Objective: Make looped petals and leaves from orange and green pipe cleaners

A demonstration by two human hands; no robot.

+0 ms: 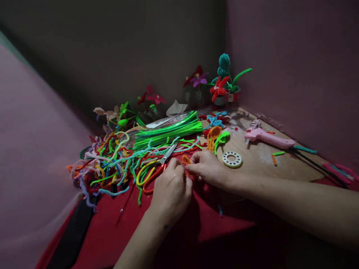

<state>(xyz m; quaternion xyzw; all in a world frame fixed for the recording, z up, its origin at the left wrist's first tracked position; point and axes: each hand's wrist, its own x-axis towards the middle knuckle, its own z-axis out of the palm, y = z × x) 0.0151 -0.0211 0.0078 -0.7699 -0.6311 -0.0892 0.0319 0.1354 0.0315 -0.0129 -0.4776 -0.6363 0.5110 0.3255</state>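
Between my two hands is an orange pipe cleaner (185, 160), bent into a small loop. My left hand (174, 183) is closed, its fingers pinched at the lower part of the piece. From the other side, my right hand (207, 167) pinches the same orange piece with thumb and forefinger. Scissors (151, 173) with red and yellow handles lie just left of my left hand, blades pointing up and right. Beyond my right hand rest bent orange pipe cleaners (213, 136) and a bright green one (222, 139).
A tangle of coloured pipe cleaners (112, 160) spreads at left, with a green bundle (171, 130) behind. At right are a white ring with holes (232, 159) and a pink glue gun (269, 139) with a black cord. Pipe-cleaner flowers (219, 89) stand along the back. Red cloth (117, 231) covers the front.
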